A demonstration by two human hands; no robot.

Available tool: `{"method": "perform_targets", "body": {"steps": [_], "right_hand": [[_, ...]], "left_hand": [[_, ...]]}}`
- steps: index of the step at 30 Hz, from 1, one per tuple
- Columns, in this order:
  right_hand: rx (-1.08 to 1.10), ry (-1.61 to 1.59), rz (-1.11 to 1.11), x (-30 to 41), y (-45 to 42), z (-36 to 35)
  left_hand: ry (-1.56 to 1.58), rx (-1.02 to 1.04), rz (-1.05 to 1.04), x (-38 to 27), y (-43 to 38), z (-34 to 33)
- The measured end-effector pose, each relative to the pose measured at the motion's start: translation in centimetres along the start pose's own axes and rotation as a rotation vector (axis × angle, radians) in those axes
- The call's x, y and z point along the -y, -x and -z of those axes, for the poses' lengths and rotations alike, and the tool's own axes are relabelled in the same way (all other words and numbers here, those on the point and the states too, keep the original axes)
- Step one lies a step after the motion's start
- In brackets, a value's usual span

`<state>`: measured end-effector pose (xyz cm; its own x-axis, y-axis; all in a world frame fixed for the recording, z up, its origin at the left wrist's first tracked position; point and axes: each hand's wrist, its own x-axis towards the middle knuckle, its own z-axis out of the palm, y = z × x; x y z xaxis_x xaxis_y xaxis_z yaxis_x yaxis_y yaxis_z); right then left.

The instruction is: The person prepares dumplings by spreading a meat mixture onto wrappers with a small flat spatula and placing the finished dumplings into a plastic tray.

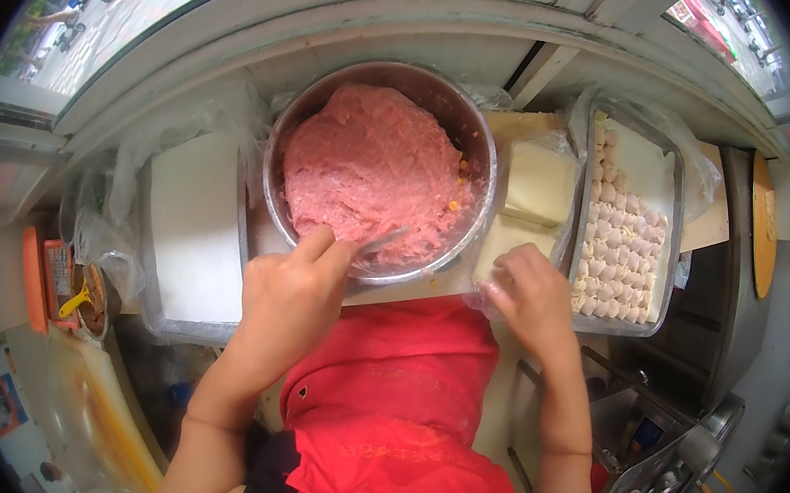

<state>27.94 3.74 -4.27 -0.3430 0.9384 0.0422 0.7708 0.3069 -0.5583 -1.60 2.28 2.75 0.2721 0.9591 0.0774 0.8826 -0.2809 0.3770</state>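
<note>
A large round metal bowl (486,184) before me holds a big mound of pink minced meat (367,159) with a few orange bits at its right edge. My left hand (296,284) is closed around a thin flat metal tool (383,240), its end at the near edge of the meat. To the bowl's right lie stacks of pale dough wrappers (540,182) in clear plastic. My right hand (528,297) is at the near end of the closer stack, fingers bent at the wrappers and plastic; whether it grips them is unclear.
A metal tray with rows of filled dumplings (616,259) stands at the right. At the left is a tray with a white surface (192,229), plastic bags around it. Farther left are an orange scale (58,273) and a small bowl with a yellow-handled utensil (76,302). A window frame runs behind.
</note>
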Motion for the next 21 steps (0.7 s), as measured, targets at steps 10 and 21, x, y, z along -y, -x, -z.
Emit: {"method": "perform_targets", "body": {"steps": [10, 21], "right_hand": [[0.009, -0.138, -0.105, -0.3, 0.6, -1.8], [-0.371, -2.303, -0.022, -4.4, 3.0, -1.4]], "left_hand": [[-0.029, 0.104, 0.024, 0.7, -0.6, -1.9], [0.235, 0.075, -0.020, 1.1, -1.4, -2.8]]}}
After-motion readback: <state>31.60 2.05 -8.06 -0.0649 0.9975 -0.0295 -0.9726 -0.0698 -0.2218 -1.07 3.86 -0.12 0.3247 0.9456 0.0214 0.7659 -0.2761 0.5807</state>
